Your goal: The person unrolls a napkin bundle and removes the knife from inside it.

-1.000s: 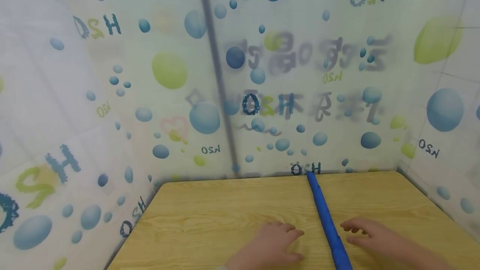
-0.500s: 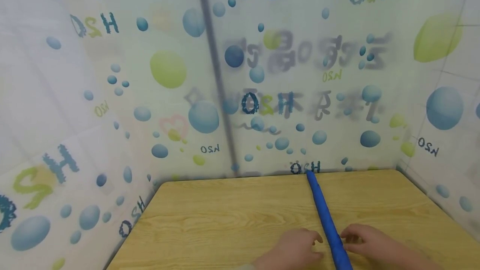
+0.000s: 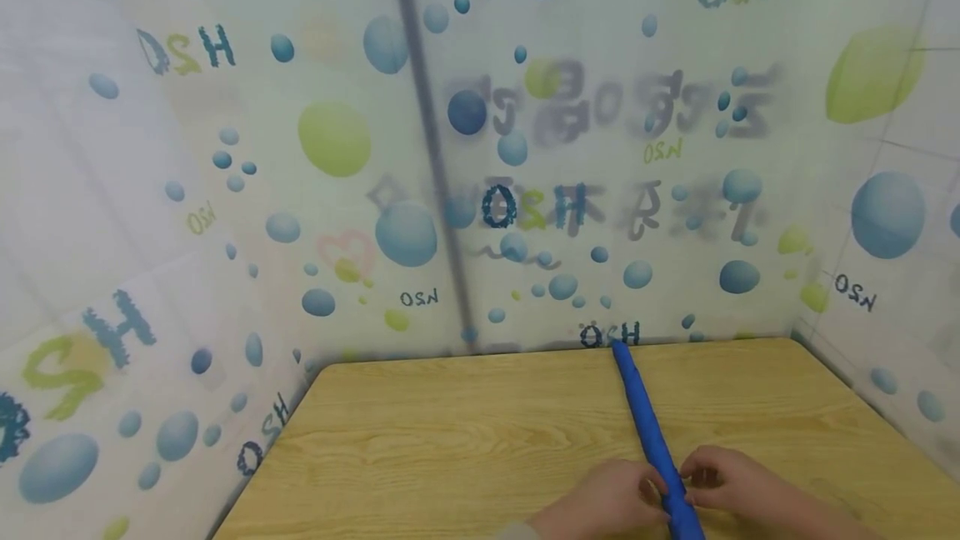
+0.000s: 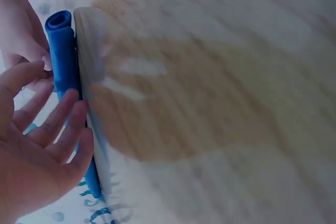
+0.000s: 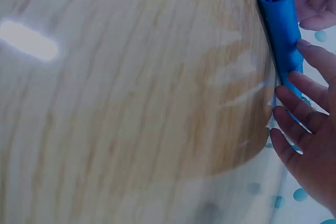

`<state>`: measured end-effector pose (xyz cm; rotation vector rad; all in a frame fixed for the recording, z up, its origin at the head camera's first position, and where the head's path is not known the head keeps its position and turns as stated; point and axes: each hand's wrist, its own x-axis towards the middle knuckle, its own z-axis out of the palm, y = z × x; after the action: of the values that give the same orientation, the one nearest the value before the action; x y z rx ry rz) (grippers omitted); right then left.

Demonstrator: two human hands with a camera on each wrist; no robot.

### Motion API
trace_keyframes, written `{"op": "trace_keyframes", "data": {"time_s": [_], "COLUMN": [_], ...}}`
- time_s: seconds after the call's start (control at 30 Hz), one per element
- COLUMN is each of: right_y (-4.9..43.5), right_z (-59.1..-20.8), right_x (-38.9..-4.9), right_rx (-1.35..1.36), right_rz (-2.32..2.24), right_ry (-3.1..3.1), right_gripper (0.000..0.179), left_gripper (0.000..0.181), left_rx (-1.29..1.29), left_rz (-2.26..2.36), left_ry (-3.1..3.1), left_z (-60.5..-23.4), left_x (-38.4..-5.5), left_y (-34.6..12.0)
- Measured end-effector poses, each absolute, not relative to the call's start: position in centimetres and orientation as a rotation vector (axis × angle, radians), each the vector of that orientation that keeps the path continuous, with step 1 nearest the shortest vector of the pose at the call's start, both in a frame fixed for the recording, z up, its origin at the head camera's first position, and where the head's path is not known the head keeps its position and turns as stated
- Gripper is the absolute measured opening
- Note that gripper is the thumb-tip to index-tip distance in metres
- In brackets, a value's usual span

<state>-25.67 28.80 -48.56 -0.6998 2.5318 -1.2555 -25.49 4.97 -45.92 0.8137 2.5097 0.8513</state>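
A long, tightly rolled blue cloth (image 3: 643, 419) lies on the wooden table, running from its far edge toward me. My left hand (image 3: 611, 492) is at the left side of the roll, fingertips right at the cloth. On the opposite side, my right hand (image 3: 738, 477) has its thumb and index finger against the cloth. In the left wrist view, the left hand (image 4: 44, 150) has its fingers spread and fairly straight beside the roll. The right wrist view shows the spiral end of the roll (image 5: 286, 24), with the right hand (image 5: 312, 124) loosely extended along it.
The wood-grain table (image 3: 450, 423) has rounded far corners and reflects the hands. Around it hangs a pale curtain (image 3: 337, 232) printed with blue and green drops and H2O lettering, close to the table's back and side edges.
My left hand has moved right to the cloth roll and its fingers have drawn in. The right hand has come slightly left against the roll. The cloth stays in place.
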Motion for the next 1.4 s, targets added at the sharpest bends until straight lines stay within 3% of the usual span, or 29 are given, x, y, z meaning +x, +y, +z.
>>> {"op": "trace_keyframes", "data": {"time_s": [0.37,0.57,1.4], "right_y": [30.6,30.1,27.2], "right_z": [-49.5,-49.4,-49.0], "right_x": [-26.2,-26.2,-25.9], "right_rx": [-0.88,-0.957,-0.684], "right_rz": [-1.403,-1.363,-1.449], "right_ry": [2.319,2.37,2.363], "right_gripper": [0.03,0.027,0.027], "left_gripper": [0.015,0.02,0.022], "left_rx": [0.779,0.81,0.914], "left_rz": [0.939,0.821,0.685], "left_ry": [2.513,2.621,2.796], "left_z": [-46.7,-46.8,-46.9], "left_x": [-25.5,-25.7,-25.9], "left_y": [6.1,6.3,5.2]}}
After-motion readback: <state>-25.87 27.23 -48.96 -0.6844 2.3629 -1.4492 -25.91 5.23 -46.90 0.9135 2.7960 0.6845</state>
